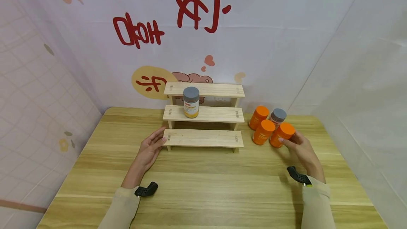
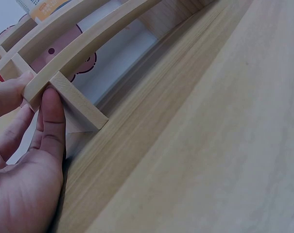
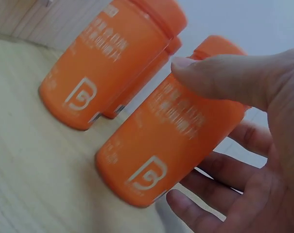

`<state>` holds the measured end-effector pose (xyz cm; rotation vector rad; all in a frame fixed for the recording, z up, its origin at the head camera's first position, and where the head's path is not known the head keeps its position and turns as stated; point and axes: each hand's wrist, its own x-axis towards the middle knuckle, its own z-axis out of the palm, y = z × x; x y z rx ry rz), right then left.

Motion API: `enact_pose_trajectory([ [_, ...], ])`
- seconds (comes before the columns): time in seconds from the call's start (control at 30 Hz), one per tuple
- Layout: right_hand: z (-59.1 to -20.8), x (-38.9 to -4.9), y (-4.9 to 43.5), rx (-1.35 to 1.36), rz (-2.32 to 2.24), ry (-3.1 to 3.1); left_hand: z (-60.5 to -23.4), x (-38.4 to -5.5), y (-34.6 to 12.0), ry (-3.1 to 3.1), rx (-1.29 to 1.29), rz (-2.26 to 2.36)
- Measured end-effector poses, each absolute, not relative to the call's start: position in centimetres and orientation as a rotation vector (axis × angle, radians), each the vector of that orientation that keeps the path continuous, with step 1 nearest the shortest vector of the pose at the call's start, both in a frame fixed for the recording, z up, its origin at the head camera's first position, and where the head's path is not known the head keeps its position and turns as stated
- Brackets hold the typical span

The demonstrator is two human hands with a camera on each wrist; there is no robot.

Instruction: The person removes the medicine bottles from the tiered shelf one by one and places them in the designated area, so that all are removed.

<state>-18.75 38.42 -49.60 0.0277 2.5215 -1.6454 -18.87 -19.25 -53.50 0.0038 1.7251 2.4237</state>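
A three-step wooden rack (image 1: 203, 138) stands at the back of the table. My left hand (image 1: 152, 146) pinches the left end of its lowest board, thumb on top and fingers beneath, as the left wrist view shows. On the middle step stands a grey-capped bottle (image 1: 191, 103) with a white and yellow label. Right of the rack, my right hand (image 1: 300, 147) grips the front right orange bottle (image 3: 171, 131), thumb on the near side and fingers behind it. Two more orange bottles (image 1: 263, 132) and a partly hidden grey-capped bottle (image 1: 278, 115) stand close beside it.
The wood-grain table (image 1: 203, 186) runs from the rack to the bottom of the head view. A white printed wall sheet (image 1: 270, 45) hangs right behind the rack, and more sheets close off both sides. A black wrist camera (image 1: 146, 189) sits on the left wrist.
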Motion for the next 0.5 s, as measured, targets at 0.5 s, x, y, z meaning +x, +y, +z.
enact_pose_trajectory([
  [0.5,-45.7,-18.4,37.1,0.08,-1.65,2.676,-53.6,-18.9,-19.2,1.717,0.007,2.439],
])
